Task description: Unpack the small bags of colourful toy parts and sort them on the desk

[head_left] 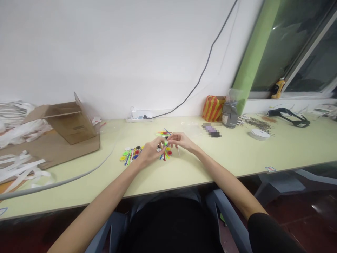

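My left hand (152,151) and my right hand (182,141) meet over the table, fingertips almost touching. Both are closed in a pinch around a small bright green piece (165,143), whose exact kind is too small to tell. Under and beside my left hand lie small round discs in several colours, such as a yellow disc (123,158), along with thin coloured plastic sticks (129,156). More sticks (164,156) and a red disc (170,153) lie between the hands. Behind the fingers is a loose pile of coloured sticks (163,133). A thin white stick (179,151) shows below my right hand.
An open cardboard box (71,123) and white strips (21,165) occupy the left. A grey cable (86,173) crosses the table there. Along the wall are a power strip (139,119), a striped bag (211,108) and a grey container (230,115). To the right sits a white roll (259,134).
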Available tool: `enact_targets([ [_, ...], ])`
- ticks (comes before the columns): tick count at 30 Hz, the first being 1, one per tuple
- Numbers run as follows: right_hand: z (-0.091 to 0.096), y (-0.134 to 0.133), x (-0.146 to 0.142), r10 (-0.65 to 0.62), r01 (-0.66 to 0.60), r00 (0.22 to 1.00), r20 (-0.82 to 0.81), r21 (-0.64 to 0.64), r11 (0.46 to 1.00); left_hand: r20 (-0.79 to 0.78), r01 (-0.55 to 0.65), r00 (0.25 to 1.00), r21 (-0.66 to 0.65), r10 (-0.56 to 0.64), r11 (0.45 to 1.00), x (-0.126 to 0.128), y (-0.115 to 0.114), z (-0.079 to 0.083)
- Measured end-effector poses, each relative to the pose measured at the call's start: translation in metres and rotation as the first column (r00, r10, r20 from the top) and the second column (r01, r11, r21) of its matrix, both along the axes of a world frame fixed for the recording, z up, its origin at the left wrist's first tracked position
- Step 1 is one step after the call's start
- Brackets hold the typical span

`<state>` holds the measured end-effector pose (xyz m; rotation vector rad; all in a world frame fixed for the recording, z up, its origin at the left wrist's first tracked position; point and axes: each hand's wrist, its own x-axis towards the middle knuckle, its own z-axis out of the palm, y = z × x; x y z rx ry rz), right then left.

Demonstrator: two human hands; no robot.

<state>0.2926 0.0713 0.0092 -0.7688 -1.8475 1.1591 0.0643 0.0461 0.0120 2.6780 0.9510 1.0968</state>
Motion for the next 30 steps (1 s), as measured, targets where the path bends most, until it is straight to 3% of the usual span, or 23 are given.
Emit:
enact_targets([
  [2,-0.002,0.007,0.01,-0.159,0.141,0.974,0.16,0.115,0.983,0.002,-0.013,1.0,0.009,0.013,1.0,0.0,0.001,-0.001],
  [4,-0.006,0.014,0.02,-0.353,0.27,0.862,0.365,0.259,0.927,0.013,-0.043,0.999,0.009,0.043,0.999,-0.001,0.004,-0.003],
  [6,-0.012,0.019,0.027,-0.437,0.303,0.732,0.522,0.325,0.896,0.033,-0.076,0.997,0.001,0.076,0.997,-0.002,0.007,-0.005],
  [9,-0.02,0.024,0.03,-0.387,0.269,0.684,0.618,0.279,0.922,0.041,-0.095,0.995,-0.009,0.095,0.995,-0.003,0.009,-0.006],
  [15,-0.019,0.026,0.032,-0.367,0.249,0.701,0.611,0.273,0.929,0.073,-0.081,0.994,-0.021,0.082,0.997,-0.003,0.011,-0.006],
  [19,-0.017,0.025,0.041,-0.288,0.204,0.738,0.611,0.204,0.957,0.084,-0.046,0.995,-0.004,0.046,0.999,-0.004,0.013,-0.007],
  [23,-0.014,0.025,0.042,-0.343,0.275,0.791,0.506,0.206,0.939,0.086,-0.013,0.996,0.001,0.013,1.0,-0.005,0.014,-0.008],
  [27,-0.006,0.017,0.028,-0.276,0.272,0.954,0.113,0.051,0.961,0.094,-0.013,0.996,0.025,0.011,1.0,-0.003,0.013,-0.008],
  [30,-0.003,0.008,0.012,-0.216,0.212,0.969,-0.118,-0.042,0.976,0.073,-0.002,0.997,0.072,-0.003,0.997,-0.001,0.008,-0.003],
])
